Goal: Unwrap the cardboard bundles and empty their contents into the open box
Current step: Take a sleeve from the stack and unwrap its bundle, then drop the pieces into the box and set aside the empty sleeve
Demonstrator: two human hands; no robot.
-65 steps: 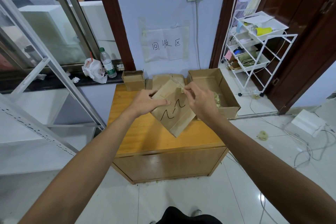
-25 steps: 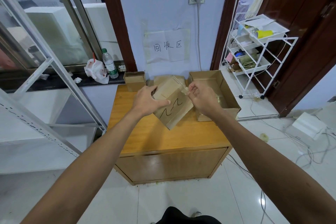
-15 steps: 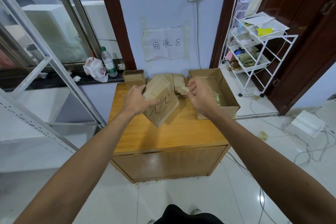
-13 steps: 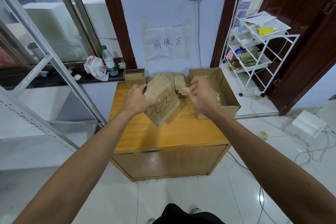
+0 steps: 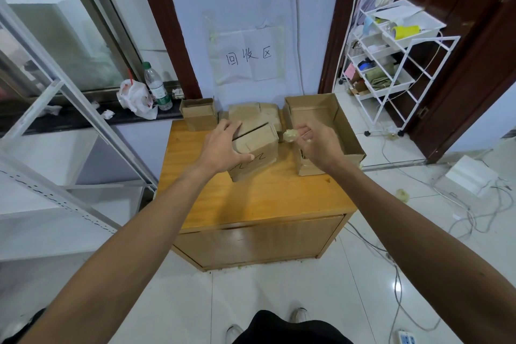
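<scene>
Cardboard bundle (image 5: pixel 258 149) tilted, scribbled face toward camera; left hand (image 5: pixel 222 148) grips it; right hand (image 5: pixel 318 145) pinches wad (image 5: pixel 290 136).

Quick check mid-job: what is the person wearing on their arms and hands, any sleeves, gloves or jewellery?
The left forearm and right forearm are bare up to the frame edge, with no sleeves in view. The left hand and right hand wear no gloves, and no watch, wristband or ring shows.
</scene>
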